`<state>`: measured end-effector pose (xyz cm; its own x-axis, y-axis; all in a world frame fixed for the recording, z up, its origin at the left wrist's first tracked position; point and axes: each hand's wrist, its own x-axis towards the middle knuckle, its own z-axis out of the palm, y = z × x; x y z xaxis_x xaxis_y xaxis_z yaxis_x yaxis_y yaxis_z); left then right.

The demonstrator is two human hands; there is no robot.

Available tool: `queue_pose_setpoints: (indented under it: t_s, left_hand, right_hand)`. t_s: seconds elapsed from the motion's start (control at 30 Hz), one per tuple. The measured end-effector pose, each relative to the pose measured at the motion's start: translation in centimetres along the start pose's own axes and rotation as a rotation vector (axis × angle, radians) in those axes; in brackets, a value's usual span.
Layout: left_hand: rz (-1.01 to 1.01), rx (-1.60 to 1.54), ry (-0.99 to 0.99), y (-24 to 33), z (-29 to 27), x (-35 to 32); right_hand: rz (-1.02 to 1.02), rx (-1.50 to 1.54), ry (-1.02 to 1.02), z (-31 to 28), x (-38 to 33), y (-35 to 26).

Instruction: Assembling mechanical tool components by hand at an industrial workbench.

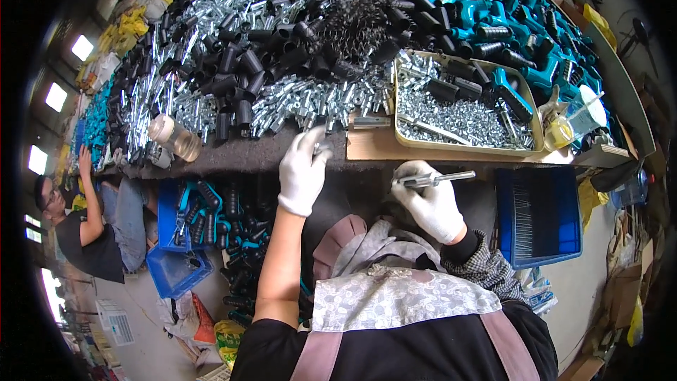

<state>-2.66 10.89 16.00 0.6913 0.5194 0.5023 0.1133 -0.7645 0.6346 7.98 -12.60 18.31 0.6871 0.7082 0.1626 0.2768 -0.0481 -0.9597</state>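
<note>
My left hand [302, 178], in a white glove, is raised at the table's front edge by a pile of short silver metal sleeves [300, 102]. Its fingers curl toward the thumb with a bit of grey between them, too blurred to name. Farther right, my gloved right hand [431, 204] is closed around a slim silver metal rod [457, 176]. The rod lies nearly level across the fingers, and its thicker end is partly hidden by them. Just beyond this hand stands a cream tray [469, 147] of small metal fittings, with black sleeves and a teal handle in it.
Black tubes [240, 70], dark springs [352, 28] and teal tool housings [479, 10] heap the table. A clear bottle [176, 137] stands left, a plastic cup [585, 113] right. Blue crates [539, 261] flank my lap. A co-worker [92, 229] sits at far left.
</note>
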Motion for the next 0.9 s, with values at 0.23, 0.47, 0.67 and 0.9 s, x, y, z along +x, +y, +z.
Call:
queue_pose_setpoints:
  t_s: [0.23, 0.47, 0.67, 0.9]
  left_hand:
    - [-0.377, -0.927, -0.088, 5.9, 0.7, -4.7]
    - [-0.671, -1.441, -0.144, 7.5, 2.6, -7.4]
    - [-0.284, -0.811, -0.533, 7.4, 1.9, -8.3]
    - [-0.437, -0.901, -0.433, 7.0, 2.5, -9.6]
  right_hand:
    - [-0.087, 0.448, -0.014, 1.1, -0.5, 0.5]
    - [-0.135, 0.307, -0.139, 0.8, -0.3, 0.6]
    - [-0.109, 0.049, -0.550, -1.3, 0.9, -1.3]
    - [-0.221, 0.216, -0.606, -0.6, 1.3, -2.0]
